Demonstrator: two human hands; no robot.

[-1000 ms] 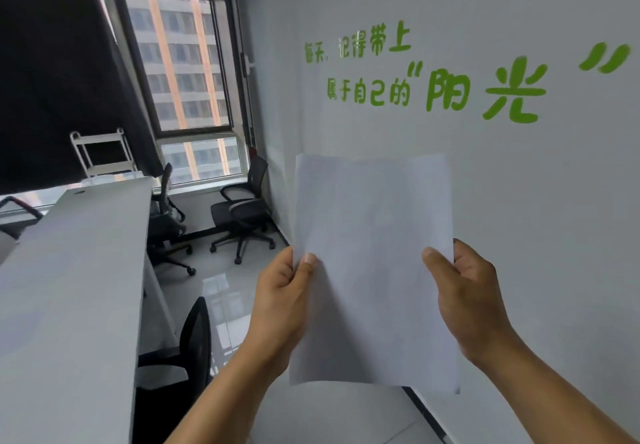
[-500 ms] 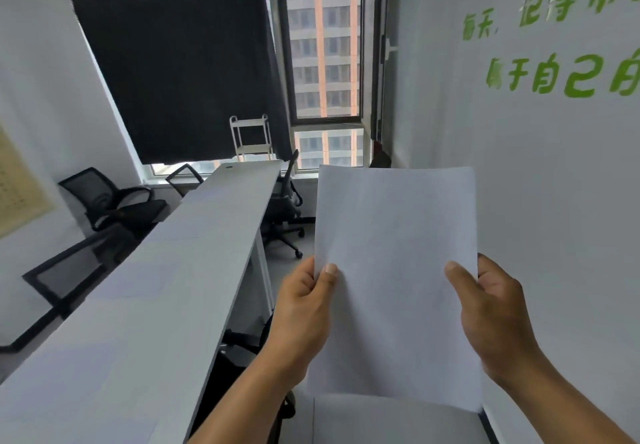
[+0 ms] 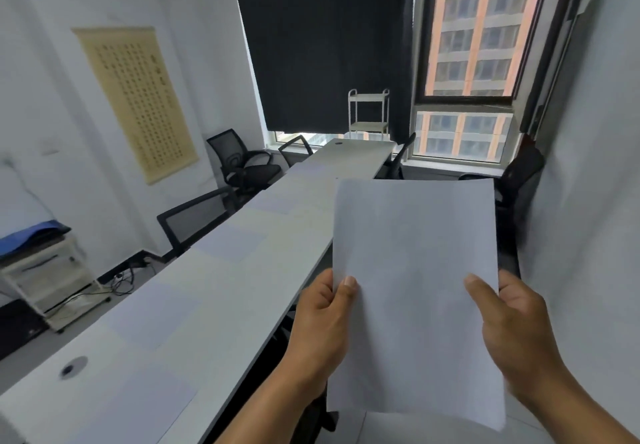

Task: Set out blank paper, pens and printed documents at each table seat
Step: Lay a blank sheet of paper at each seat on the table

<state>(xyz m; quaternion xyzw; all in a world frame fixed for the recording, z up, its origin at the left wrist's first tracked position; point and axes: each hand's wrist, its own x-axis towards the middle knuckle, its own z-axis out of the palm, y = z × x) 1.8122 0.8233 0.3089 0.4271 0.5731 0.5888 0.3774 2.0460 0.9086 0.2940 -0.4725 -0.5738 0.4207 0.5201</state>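
The left hand (image 3: pixel 320 326) is pinching the left edge of the blank paper (image 3: pixel 415 291), its thumb lying across the front of the sheet and its fingers tucked behind. The right hand (image 3: pixel 516 329) is doing the same on the right edge, thumb forward, fingers hidden behind the page. Each grip is narrow, closed down to the thickness of the paper and holding nothing else. Whether this is one sheet or a thin stack cannot be told from here.

The paper is hanging upright in the air in front of the person, just beside the near right edge of the long white counter (image 3: pixel 207 305) and not touching it.

On the counter, pale rectangles seem to be lying at intervals along its length; they are probably sheets already set out, though blur makes that uncertain. No pens and no printed documents are showing anywhere on it. Black office chairs (image 3: pixel 242 163) are standing along both sides.

So the task looks to be in its early part: some blank paper may be down, the sheet in hand is not yet placed, and pens and documents are all left to do.
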